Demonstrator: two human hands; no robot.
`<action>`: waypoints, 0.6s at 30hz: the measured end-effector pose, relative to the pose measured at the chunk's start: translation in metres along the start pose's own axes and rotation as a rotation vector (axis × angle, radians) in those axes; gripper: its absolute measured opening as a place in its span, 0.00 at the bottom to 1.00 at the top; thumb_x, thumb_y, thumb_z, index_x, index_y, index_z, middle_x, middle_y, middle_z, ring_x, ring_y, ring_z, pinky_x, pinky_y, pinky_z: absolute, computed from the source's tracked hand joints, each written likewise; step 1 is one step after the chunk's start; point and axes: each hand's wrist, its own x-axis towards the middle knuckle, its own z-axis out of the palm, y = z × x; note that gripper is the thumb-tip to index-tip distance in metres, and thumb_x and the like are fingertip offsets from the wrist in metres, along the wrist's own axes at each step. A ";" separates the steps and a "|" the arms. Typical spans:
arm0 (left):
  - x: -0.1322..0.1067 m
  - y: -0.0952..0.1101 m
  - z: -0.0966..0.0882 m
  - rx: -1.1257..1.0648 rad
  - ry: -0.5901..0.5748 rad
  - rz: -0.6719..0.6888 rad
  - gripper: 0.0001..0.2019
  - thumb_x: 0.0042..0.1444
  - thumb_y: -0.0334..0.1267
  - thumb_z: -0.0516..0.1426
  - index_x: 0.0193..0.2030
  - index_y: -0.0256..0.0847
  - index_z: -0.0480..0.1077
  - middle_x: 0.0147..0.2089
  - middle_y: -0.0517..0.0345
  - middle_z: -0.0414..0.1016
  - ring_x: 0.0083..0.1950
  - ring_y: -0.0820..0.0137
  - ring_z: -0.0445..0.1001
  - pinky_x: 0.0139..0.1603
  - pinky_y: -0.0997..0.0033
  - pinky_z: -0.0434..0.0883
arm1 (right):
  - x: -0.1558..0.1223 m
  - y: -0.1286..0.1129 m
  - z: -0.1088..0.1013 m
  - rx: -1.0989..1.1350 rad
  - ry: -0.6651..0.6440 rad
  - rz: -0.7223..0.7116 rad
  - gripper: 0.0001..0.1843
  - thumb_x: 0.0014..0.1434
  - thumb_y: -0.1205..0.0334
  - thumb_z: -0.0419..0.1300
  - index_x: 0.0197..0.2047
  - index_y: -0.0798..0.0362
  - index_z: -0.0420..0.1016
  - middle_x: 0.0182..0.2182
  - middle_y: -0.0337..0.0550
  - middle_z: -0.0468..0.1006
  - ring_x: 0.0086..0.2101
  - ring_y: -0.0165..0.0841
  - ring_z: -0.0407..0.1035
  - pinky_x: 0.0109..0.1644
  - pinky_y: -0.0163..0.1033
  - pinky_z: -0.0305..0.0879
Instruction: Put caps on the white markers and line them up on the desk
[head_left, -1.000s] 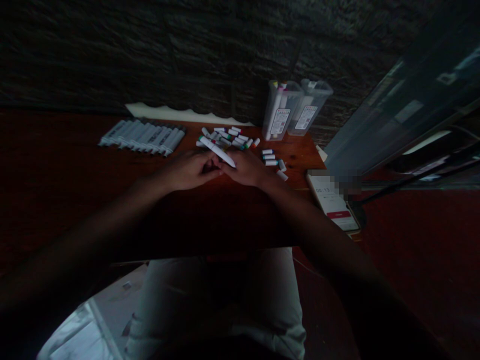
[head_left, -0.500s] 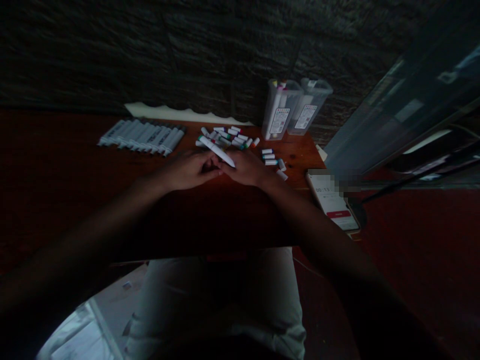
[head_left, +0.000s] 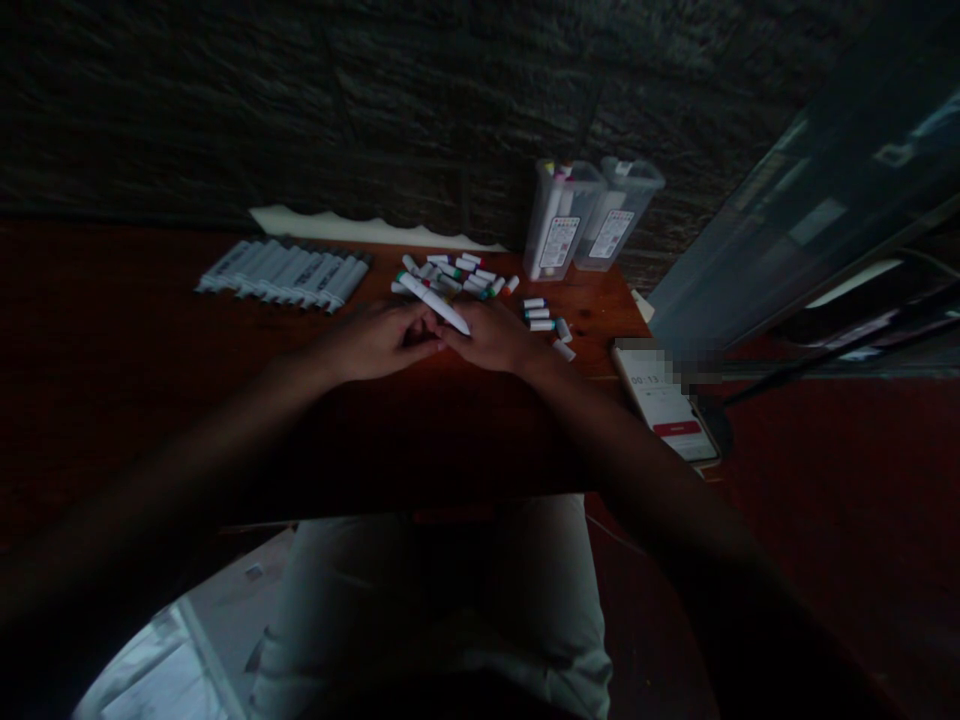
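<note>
A white marker (head_left: 436,303) with a green end lies slanted across my right hand (head_left: 495,335), whose fingers are closed around it. My left hand (head_left: 379,342) meets the right one fingertip to fingertip, just below the marker. Its fingers are curled in, and what they pinch, if anything, is hidden. Right behind the hands lies a loose pile of white marker caps (head_left: 476,283) with coloured ends. A few more caps (head_left: 538,314) are by my right wrist. To the left, several capless-looking grey-white markers (head_left: 281,275) lie side by side in a row.
Two clear plastic boxes (head_left: 555,225) stand at the back right; the nearer holds a few markers. A phone (head_left: 671,405) showing a timer lies at the right edge of the wooden table (head_left: 112,330). A dark stone-like wall (head_left: 337,110) rises behind.
</note>
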 end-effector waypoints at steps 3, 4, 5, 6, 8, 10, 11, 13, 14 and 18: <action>0.000 -0.003 0.002 0.010 0.013 -0.004 0.13 0.61 0.45 0.54 0.43 0.37 0.67 0.32 0.58 0.70 0.31 0.73 0.65 0.34 0.72 0.60 | 0.000 0.001 0.001 0.000 0.007 -0.010 0.15 0.66 0.60 0.52 0.47 0.58 0.76 0.40 0.48 0.77 0.41 0.34 0.69 0.45 0.38 0.62; 0.000 -0.004 0.003 0.010 0.014 -0.002 0.13 0.61 0.45 0.54 0.43 0.37 0.67 0.32 0.58 0.70 0.31 0.73 0.65 0.34 0.72 0.60 | 0.000 0.002 0.001 0.001 0.006 -0.010 0.15 0.66 0.60 0.52 0.46 0.58 0.76 0.40 0.48 0.77 0.41 0.34 0.69 0.44 0.38 0.62; 0.000 -0.004 0.003 0.008 0.015 0.002 0.13 0.61 0.45 0.54 0.43 0.37 0.67 0.32 0.58 0.70 0.31 0.73 0.65 0.34 0.72 0.60 | 0.001 0.002 0.001 0.002 0.002 -0.011 0.15 0.66 0.60 0.52 0.46 0.58 0.76 0.40 0.48 0.77 0.40 0.34 0.69 0.44 0.38 0.62; 0.000 -0.005 0.003 0.004 0.015 0.010 0.13 0.61 0.45 0.54 0.43 0.36 0.67 0.33 0.58 0.70 0.32 0.73 0.65 0.35 0.72 0.60 | 0.001 0.002 0.001 0.003 -0.001 -0.014 0.15 0.66 0.60 0.52 0.46 0.58 0.76 0.40 0.48 0.77 0.40 0.34 0.70 0.44 0.38 0.62; 0.000 -0.005 0.003 -0.005 0.021 0.026 0.12 0.61 0.44 0.54 0.44 0.36 0.67 0.33 0.58 0.70 0.32 0.73 0.65 0.35 0.72 0.60 | 0.000 0.002 0.001 0.000 -0.006 -0.014 0.14 0.67 0.60 0.52 0.46 0.58 0.75 0.40 0.48 0.77 0.40 0.34 0.70 0.45 0.38 0.62; 0.000 -0.005 0.003 -0.006 0.023 0.032 0.12 0.61 0.44 0.54 0.44 0.36 0.66 0.33 0.58 0.70 0.32 0.73 0.65 0.35 0.72 0.60 | 0.000 0.001 0.001 -0.015 -0.007 0.004 0.15 0.67 0.59 0.52 0.45 0.59 0.75 0.40 0.49 0.77 0.40 0.34 0.70 0.45 0.39 0.62; 0.000 -0.006 0.003 -0.001 0.020 0.030 0.12 0.61 0.44 0.54 0.44 0.36 0.66 0.33 0.58 0.70 0.32 0.73 0.65 0.35 0.73 0.60 | 0.000 0.001 0.001 -0.024 -0.006 0.015 0.15 0.67 0.59 0.52 0.45 0.60 0.76 0.40 0.50 0.77 0.41 0.34 0.70 0.45 0.39 0.62; 0.000 -0.005 0.003 0.011 0.010 0.024 0.13 0.61 0.45 0.54 0.44 0.36 0.66 0.33 0.59 0.69 0.32 0.74 0.65 0.35 0.73 0.60 | 0.000 0.000 0.000 -0.034 -0.005 0.023 0.16 0.67 0.58 0.52 0.44 0.60 0.76 0.40 0.50 0.76 0.40 0.35 0.70 0.45 0.39 0.62; 0.000 -0.005 0.003 0.016 0.008 0.021 0.13 0.61 0.45 0.54 0.44 0.35 0.66 0.33 0.59 0.70 0.32 0.74 0.64 0.35 0.73 0.60 | 0.000 0.000 0.000 -0.032 -0.004 0.019 0.15 0.66 0.58 0.52 0.44 0.59 0.76 0.39 0.49 0.77 0.40 0.35 0.70 0.45 0.39 0.63; 0.000 -0.003 0.002 0.024 0.020 0.019 0.13 0.62 0.44 0.54 0.45 0.34 0.67 0.33 0.58 0.70 0.32 0.74 0.64 0.35 0.73 0.60 | 0.000 0.001 0.001 -0.018 -0.003 -0.001 0.13 0.65 0.61 0.52 0.44 0.57 0.75 0.39 0.48 0.77 0.40 0.35 0.69 0.44 0.39 0.63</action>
